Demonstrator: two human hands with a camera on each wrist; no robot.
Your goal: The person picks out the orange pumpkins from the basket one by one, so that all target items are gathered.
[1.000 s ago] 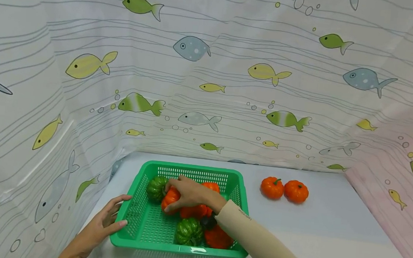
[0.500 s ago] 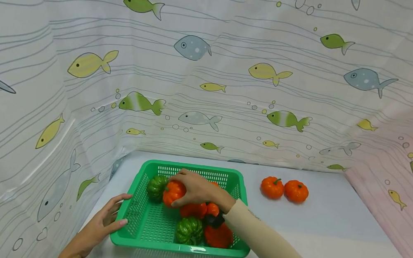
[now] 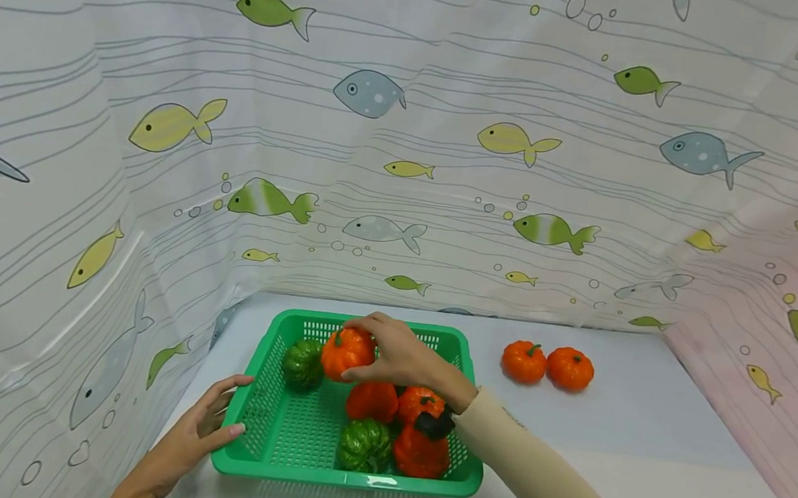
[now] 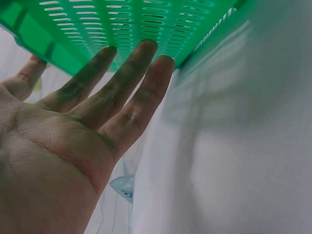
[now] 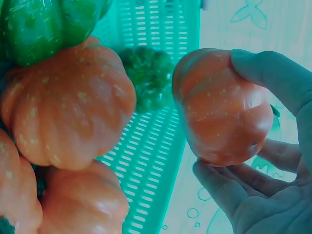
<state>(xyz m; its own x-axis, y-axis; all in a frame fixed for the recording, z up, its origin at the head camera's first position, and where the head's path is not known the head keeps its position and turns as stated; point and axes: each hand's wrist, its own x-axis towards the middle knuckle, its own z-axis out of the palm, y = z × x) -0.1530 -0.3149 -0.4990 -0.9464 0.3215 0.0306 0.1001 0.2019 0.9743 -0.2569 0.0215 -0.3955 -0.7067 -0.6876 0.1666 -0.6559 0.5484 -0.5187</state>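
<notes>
My right hand holds a small orange pumpkin with a green stem, lifted over the back of the green basket. In the right wrist view, the thumb presses one side of this pumpkin and the fingers the other. My left hand is at the basket's left side, thumb near the rim. The left wrist view shows its fingers extended, with tips touching the slotted wall. Inside the basket lie a green pumpkin at back left, another green pumpkin in front, and several orange pumpkins.
Two orange pumpkins sit side by side on the white table, right of the basket. A fish-patterned curtain hangs behind the table and along both sides.
My right hand has raised the orange pumpkin from among the others in the basket, moving it up and slightly right. An orange pumpkin under the wrist is now uncovered. The left hand stays put.
</notes>
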